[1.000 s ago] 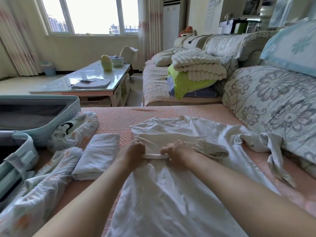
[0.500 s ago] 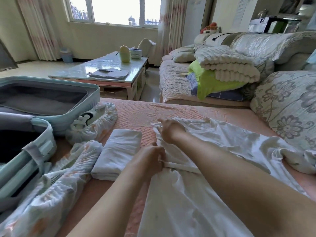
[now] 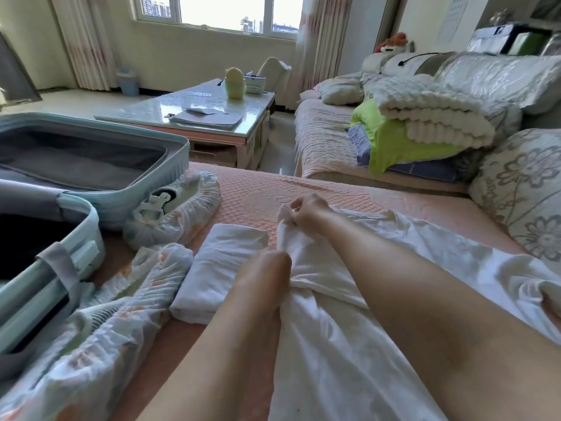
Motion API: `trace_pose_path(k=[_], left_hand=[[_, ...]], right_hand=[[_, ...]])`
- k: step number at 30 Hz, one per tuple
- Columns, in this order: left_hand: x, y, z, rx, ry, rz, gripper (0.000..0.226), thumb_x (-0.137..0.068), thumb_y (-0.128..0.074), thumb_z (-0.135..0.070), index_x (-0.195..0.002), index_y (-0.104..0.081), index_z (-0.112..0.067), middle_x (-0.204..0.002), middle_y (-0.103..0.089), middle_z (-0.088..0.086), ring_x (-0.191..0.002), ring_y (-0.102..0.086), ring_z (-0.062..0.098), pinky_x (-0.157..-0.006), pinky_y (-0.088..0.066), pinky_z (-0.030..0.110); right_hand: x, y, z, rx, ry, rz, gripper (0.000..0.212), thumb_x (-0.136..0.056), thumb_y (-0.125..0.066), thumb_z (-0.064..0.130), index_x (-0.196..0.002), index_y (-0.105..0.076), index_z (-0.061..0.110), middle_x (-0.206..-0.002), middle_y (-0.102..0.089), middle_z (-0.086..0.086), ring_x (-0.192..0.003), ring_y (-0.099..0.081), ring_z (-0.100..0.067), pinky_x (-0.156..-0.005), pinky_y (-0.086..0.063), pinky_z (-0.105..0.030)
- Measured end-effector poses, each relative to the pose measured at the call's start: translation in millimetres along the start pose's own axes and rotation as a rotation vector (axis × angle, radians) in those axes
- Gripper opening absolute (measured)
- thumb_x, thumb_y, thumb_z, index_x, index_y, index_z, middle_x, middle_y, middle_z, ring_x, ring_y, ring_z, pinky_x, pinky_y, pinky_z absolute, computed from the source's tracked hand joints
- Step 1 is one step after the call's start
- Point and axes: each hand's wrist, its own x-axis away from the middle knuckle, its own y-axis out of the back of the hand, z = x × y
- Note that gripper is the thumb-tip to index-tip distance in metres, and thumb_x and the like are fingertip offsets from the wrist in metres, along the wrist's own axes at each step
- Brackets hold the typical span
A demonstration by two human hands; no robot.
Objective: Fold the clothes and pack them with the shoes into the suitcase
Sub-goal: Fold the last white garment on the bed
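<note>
A white garment [image 3: 340,338] lies spread on the pink bed cover. My right hand [image 3: 306,209] pinches its far left corner. My left hand [image 3: 267,275] grips the garment's left edge nearer to me; its fingers are hidden in the cloth. A folded white garment [image 3: 218,268] lies just left of my left hand. Left of that sit two shoes in thin plastic covers, one [image 3: 176,214] by the suitcase, the other [image 3: 115,314] nearer me. The light blue suitcase [image 3: 170,180] lies open at the far left, its grey lining showing.
The pink bed cover [image 3: 303,192] stretches ahead. A floral cushion [image 3: 522,192] stands at the right. Beyond the bed are a sofa with a stack of folded blankets [image 3: 425,123] and a glass-topped coffee table [image 3: 194,117].
My hands, together at the garment's middle a second ago, have separated. The right hand has moved out to the far left corner; the left has shifted left along the edge. The view has turned left.
</note>
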Motion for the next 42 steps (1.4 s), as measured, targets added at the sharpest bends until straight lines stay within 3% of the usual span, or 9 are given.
trace_pose_path(k=[5,12,19,23,26,29,34,38,42], left_hand=[[-7,-3,-23,0.093,-0.072,-0.197,0.044,-0.088,-0.045,-0.005,-0.130,-0.056,-0.016,-0.126,-0.052,0.009,-0.124,-0.046,0.029,-0.100,-0.041,0.037],[-21,-47,-27,-0.164,-0.134,0.229,0.064,-0.093,-0.048,-0.041,-0.152,-0.025,-0.032,-0.159,-0.026,0.008,-0.148,-0.018,0.031,-0.119,-0.022,0.048],[-1,-27,-87,-0.151,-0.353,0.113,0.074,-0.083,-0.062,-0.037,-0.151,-0.033,-0.038,-0.154,-0.035,-0.005,-0.141,-0.032,0.022,-0.111,-0.037,0.037],[-1,-36,-113,-0.200,-0.440,0.043,0.053,-0.083,-0.061,-0.025,-0.133,-0.054,-0.039,-0.133,-0.053,-0.007,-0.123,-0.050,0.019,-0.094,-0.048,0.033],[-8,-38,-117,-0.092,-0.412,-0.026,0.037,-0.086,-0.054,-0.006,-0.110,-0.069,-0.030,-0.113,-0.064,-0.005,-0.104,-0.062,0.020,-0.085,-0.050,0.028],[-13,-40,-112,-0.059,-0.364,0.021,0.033,-0.080,-0.051,-0.004,-0.094,-0.070,-0.027,-0.096,-0.062,-0.007,-0.092,-0.060,0.016,-0.077,-0.047,0.025],[-9,-31,-119,-0.086,-0.319,0.190,0.022,-0.080,-0.052,-0.019,-0.082,-0.065,-0.036,-0.084,-0.062,-0.012,-0.081,-0.062,0.014,-0.070,-0.050,0.025],[-25,-37,-145,-0.072,-0.329,0.087,0.028,-0.089,-0.045,-0.017,-0.084,-0.067,-0.034,-0.094,-0.066,-0.008,-0.080,-0.065,0.014,-0.075,-0.057,0.035],[-57,-54,-183,0.003,-0.416,-0.077,0.044,-0.093,-0.040,0.002,-0.118,-0.064,-0.025,-0.118,-0.060,0.000,-0.104,-0.059,0.021,-0.087,-0.052,0.037]], right_hand=[[38,3,-27,0.095,0.200,-0.005,0.043,-0.094,-0.059,0.023,-0.137,-0.057,0.030,-0.136,-0.062,-0.005,-0.122,-0.059,-0.021,-0.096,-0.043,-0.024],[110,40,-123,0.368,0.230,0.106,0.044,-0.089,-0.059,0.026,-0.132,-0.056,0.038,-0.144,-0.045,0.012,-0.125,-0.053,-0.023,-0.105,-0.044,-0.036],[160,87,-193,0.849,0.089,-0.034,0.037,-0.092,-0.051,0.030,-0.129,-0.057,0.033,-0.133,-0.046,-0.003,-0.122,-0.046,-0.026,-0.100,-0.037,-0.038],[168,110,-217,0.480,-0.126,-0.033,0.032,-0.093,-0.052,0.020,-0.122,-0.063,0.027,-0.128,-0.058,-0.005,-0.113,-0.059,-0.026,-0.090,-0.051,-0.032],[172,137,-230,0.150,-0.192,-0.306,0.016,-0.089,-0.055,0.014,-0.096,-0.068,0.017,-0.100,-0.069,-0.009,-0.099,-0.066,-0.031,-0.076,-0.050,-0.030],[177,162,-251,-0.053,-0.366,-0.510,0.028,-0.092,-0.055,0.022,-0.116,-0.064,0.013,-0.113,-0.068,-0.015,-0.108,-0.062,-0.037,-0.089,-0.052,-0.038],[192,174,-287,0.144,-0.694,-0.160,0.061,-0.090,-0.048,0.033,-0.145,-0.040,0.009,-0.136,-0.056,-0.013,-0.119,-0.056,-0.034,-0.097,-0.048,-0.044],[190,174,-292,0.291,-0.329,-0.286,0.052,-0.092,-0.042,0.022,-0.144,-0.040,0.018,-0.149,-0.041,-0.012,-0.133,-0.040,-0.034,-0.107,-0.038,-0.044],[182,154,-291,0.267,-0.125,-0.056,0.061,-0.089,-0.038,0.003,-0.144,-0.045,0.030,-0.152,-0.042,-0.004,-0.136,-0.043,-0.032,-0.110,-0.039,-0.045]])
